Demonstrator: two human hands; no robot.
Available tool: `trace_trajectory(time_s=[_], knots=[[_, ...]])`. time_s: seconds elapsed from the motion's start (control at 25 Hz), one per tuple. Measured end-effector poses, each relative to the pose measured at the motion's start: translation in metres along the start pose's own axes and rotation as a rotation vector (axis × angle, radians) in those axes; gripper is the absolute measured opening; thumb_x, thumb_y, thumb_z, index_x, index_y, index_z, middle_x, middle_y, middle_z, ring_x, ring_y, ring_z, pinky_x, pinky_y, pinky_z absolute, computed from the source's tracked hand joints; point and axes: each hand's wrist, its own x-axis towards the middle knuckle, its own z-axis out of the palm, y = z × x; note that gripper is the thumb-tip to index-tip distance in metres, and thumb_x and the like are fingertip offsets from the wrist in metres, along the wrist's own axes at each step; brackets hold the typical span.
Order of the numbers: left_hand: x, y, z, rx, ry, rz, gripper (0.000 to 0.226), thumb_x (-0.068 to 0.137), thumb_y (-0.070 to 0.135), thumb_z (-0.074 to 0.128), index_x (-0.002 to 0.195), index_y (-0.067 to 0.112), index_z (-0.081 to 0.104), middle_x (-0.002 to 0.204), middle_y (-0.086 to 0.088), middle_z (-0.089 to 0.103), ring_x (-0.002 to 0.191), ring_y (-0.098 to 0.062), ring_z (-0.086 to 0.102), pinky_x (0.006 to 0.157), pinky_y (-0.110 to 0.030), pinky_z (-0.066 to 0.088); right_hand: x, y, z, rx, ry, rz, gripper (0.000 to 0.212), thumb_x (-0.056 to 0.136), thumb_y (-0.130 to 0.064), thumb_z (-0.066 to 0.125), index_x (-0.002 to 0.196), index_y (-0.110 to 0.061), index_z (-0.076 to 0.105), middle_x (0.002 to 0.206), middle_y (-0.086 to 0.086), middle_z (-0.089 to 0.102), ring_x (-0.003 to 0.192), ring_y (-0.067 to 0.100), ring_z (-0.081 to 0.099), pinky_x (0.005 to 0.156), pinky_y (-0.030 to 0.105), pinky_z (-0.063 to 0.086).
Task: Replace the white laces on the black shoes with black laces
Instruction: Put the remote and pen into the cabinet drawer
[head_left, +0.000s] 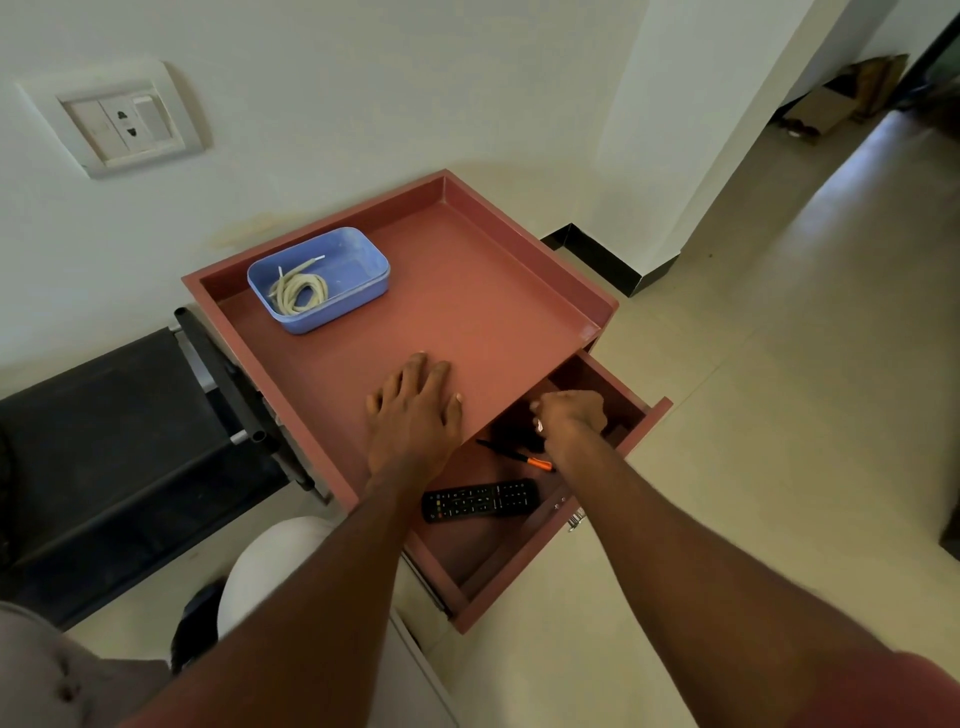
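Observation:
A blue plastic box (332, 270) stands at the back left of the reddish table top (467, 291) and holds a coiled white lace (298, 291). My left hand (415, 410) lies flat on the table's front edge, fingers spread, holding nothing. My right hand (569, 415) reaches into the open drawer (519, 551) below, fingers curled downward over something dark. What that is stays hidden under the hand. A dark shape (195, 623) on the floor by my knee may be a black shoe. No black lace is clearly visible.
Inside the drawer lie a black remote control (480, 500) and a pen with an orange tip (519, 457). A black bench (119, 441) sits left of the table. A wall socket (122, 122) is on the wall behind, and tiled floor extends to the right.

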Motion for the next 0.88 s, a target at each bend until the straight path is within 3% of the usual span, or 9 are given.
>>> trace_trajectory(time_s=[0.12,0.2,0.28,0.44,0.6,0.64,0.72,0.8,0.88], knots=[[0.0,0.0,0.0,0.003,-0.002,-0.002,0.051,0.101,0.051,0.043,0.148,0.032,0.043,0.159,0.0,0.04,0.138,-0.025,0.044,0.105,-0.049,0.039,0.005,0.023,0.012,-0.383,-0.192,-0.132,0.013,0.093,-0.011,0.074,0.08,-0.01,0.074,0.075,0.002,0.072,0.067,0.014,0.067,0.054,0.026,0.051],[0.0,0.0,0.001,-0.008,0.004,-0.003,0.051,0.101,0.051,0.043,0.148,0.032,0.044,0.159,0.0,0.04,0.139,-0.025,0.043,0.104,-0.049,0.039,0.008,0.038,0.028,-0.565,-0.264,-0.214,0.008,0.094,-0.013,0.071,0.097,-0.007,0.076,0.084,0.006,0.074,0.074,0.02,0.072,0.064,0.034,0.061],[0.001,-0.002,0.001,-0.008,-0.002,0.001,0.051,0.101,0.052,0.042,0.148,0.032,0.043,0.159,0.0,0.039,0.139,-0.025,0.043,0.105,-0.049,0.039,0.011,0.046,0.042,-0.673,-0.31,-0.218,0.016,0.095,-0.01,0.067,0.109,-0.002,0.07,0.093,0.014,0.073,0.08,0.029,0.074,0.073,0.044,0.066],[0.002,0.0,0.003,-0.004,-0.012,-0.004,0.051,0.101,0.052,0.042,0.148,0.033,0.041,0.16,0.0,0.038,0.138,-0.026,0.043,0.105,-0.051,0.04,-0.004,0.043,0.035,-0.848,-0.233,-0.462,0.015,0.094,-0.007,0.066,0.109,-0.004,0.067,0.109,0.015,0.069,0.099,0.034,0.07,0.084,0.044,0.062],[0.0,0.001,-0.003,-0.018,-0.032,0.026,0.052,0.101,0.054,0.041,0.149,0.032,0.04,0.161,0.0,0.036,0.141,-0.027,0.042,0.107,-0.051,0.038,-0.017,0.033,-0.011,-0.803,-0.22,-0.732,0.02,0.09,-0.011,0.074,0.107,-0.02,0.071,0.106,-0.002,0.068,0.099,0.021,0.067,0.076,0.035,0.055],[-0.001,0.003,-0.006,-0.025,-0.051,0.025,0.056,0.101,0.057,0.04,0.151,0.031,0.039,0.164,-0.001,0.034,0.144,-0.028,0.039,0.109,-0.051,0.035,-0.019,0.029,-0.025,-0.801,-0.255,-0.826,0.028,0.087,-0.013,0.077,0.112,-0.024,0.071,0.114,-0.005,0.065,0.105,0.02,0.065,0.08,0.035,0.055],[-0.009,0.011,-0.011,-0.058,-0.147,0.019,0.073,0.1,0.068,0.035,0.158,0.026,0.03,0.171,-0.005,0.021,0.154,-0.031,0.025,0.119,-0.056,0.025,-0.02,0.023,-0.057,-0.822,-0.41,-0.978,0.063,0.079,-0.03,0.087,0.136,-0.03,0.061,0.143,-0.007,0.05,0.131,0.021,0.052,0.104,0.042,0.052],[-0.028,0.028,-0.015,-0.085,-0.304,0.06,0.102,0.091,0.086,0.028,0.165,0.019,0.009,0.174,-0.008,-0.002,0.16,-0.035,-0.001,0.125,-0.062,0.007,-0.02,0.021,-0.088,-1.02,-0.582,-1.073,0.109,0.072,-0.055,0.088,0.161,-0.029,0.031,0.171,-0.002,0.017,0.156,0.027,0.021,0.12,0.051,0.032],[-0.056,0.046,-0.015,-0.054,-0.436,0.127,0.129,0.075,0.1,0.032,0.165,0.017,-0.009,0.171,-0.011,-0.021,0.156,-0.042,-0.019,0.124,-0.066,-0.003,-0.023,0.025,-0.103,-1.303,-0.62,-1.127,0.135,0.07,-0.062,0.088,0.167,-0.03,0.0,0.175,-0.001,-0.011,0.161,0.029,-0.003,0.123,0.059,0.018]])
